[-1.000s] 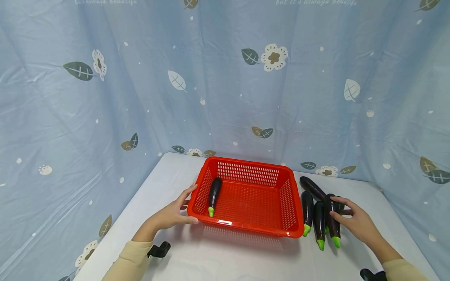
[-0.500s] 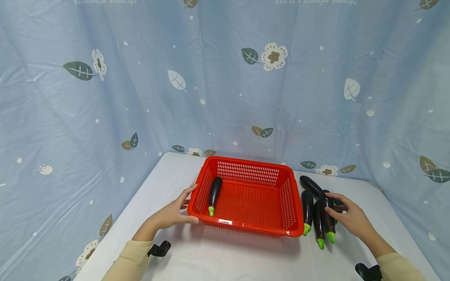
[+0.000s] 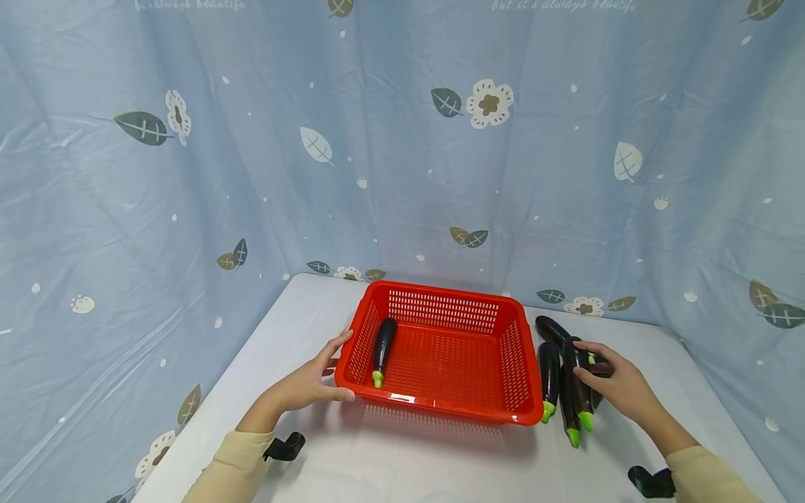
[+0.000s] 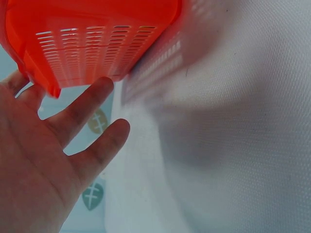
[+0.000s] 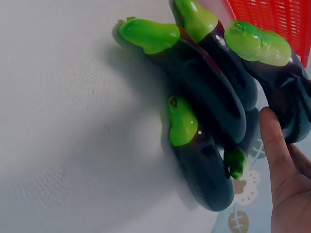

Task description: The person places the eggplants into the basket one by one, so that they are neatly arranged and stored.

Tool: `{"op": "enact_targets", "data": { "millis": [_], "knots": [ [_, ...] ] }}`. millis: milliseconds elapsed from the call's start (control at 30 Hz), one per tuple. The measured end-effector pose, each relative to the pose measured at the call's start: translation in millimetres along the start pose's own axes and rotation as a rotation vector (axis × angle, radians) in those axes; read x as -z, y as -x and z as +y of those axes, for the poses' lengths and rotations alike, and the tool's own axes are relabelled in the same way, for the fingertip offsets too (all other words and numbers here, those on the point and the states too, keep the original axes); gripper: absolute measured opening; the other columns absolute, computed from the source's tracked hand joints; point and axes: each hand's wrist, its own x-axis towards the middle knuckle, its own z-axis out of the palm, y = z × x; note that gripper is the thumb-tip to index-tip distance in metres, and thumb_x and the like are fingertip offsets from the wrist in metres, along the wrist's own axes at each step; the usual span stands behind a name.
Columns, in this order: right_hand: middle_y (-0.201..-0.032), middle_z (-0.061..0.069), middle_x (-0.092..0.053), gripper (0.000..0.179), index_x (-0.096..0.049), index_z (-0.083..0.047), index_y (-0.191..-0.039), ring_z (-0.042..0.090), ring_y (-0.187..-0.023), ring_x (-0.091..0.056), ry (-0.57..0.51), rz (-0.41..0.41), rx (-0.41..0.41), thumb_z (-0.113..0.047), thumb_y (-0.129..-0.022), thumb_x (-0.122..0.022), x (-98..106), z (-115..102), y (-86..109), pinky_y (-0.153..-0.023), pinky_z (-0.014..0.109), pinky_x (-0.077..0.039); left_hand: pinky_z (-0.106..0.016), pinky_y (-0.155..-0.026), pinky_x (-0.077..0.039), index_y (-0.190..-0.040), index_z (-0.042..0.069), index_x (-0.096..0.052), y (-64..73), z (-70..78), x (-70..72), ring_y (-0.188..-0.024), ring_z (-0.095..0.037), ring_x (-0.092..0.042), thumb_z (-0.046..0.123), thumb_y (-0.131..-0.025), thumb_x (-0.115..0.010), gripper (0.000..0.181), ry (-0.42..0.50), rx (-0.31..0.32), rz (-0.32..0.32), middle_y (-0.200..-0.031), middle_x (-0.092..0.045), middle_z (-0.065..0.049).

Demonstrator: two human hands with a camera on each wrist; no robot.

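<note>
The right hand holds an eggplant
It is at the frame's lower right, by more eggplants — the left hand, fingers spread, touches the red basket in the lower middle.

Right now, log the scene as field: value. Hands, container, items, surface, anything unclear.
left hand: left hand, fingers spread at the basket's left end
right hand: right hand, pinching the held eggplant
container: red basket, slotted walls
in container: one eggplant, near the left wall, green stem end toward the person
outside container: four loose eggplants, grouped right of the basket, besides the held one
surface: white table
backdrop: blue printed curtain
unclear: whether the left hand bears any basket weight
</note>
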Motion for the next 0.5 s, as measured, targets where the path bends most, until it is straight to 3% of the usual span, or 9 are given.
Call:
{"op": "enact_targets", "data": {
  "millis": [500],
  "knots": [
    [-0.141, 0.036, -0.047, 0.064, -0.045, -0.011, -0.151, 0.052, -0.113, -0.059, -0.019, 0.002, 0.01, -0.041, -0.099, -0.066, -1, -11, -3.3, -0.079, 0.054, -0.061, -0.061, -0.102, -0.047, -0.163, 0.032, -0.013, -0.9, -1.5, 0.0, -0.135, -0.042, -0.046, 0.042, -0.079, -0.086, 0.112, -0.002, 0.019, 0.002, -0.164, -0.024, -0.017]
  ]
}}
